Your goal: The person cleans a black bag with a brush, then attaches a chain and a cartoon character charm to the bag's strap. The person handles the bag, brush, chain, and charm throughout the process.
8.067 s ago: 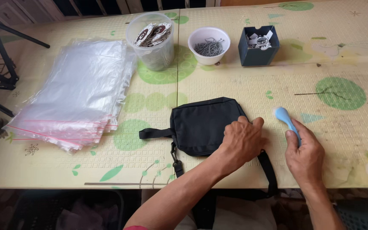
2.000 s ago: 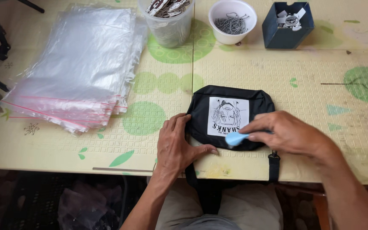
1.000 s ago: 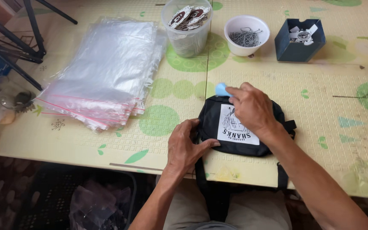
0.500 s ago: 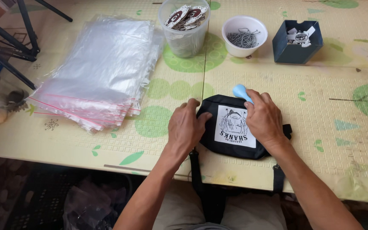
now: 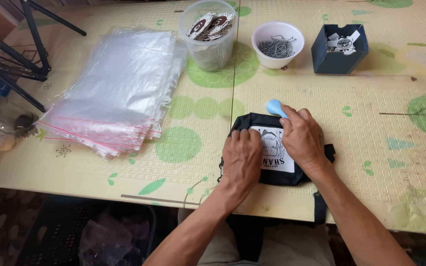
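Both hands press flat on a black pouch [image 5: 272, 170] lying at the near edge of the tabletop [image 5: 361, 98]. From the head view, the left hand [image 5: 241, 156] has a released grip, palm down on the pouch's white printed patch [image 5: 272, 152]. The right hand [image 5: 301, 138] is grasping a light blue tool [image 5: 275, 107] at the pouch's far edge. A stack of clear bags [image 5: 119, 88] lies well apart to the left.
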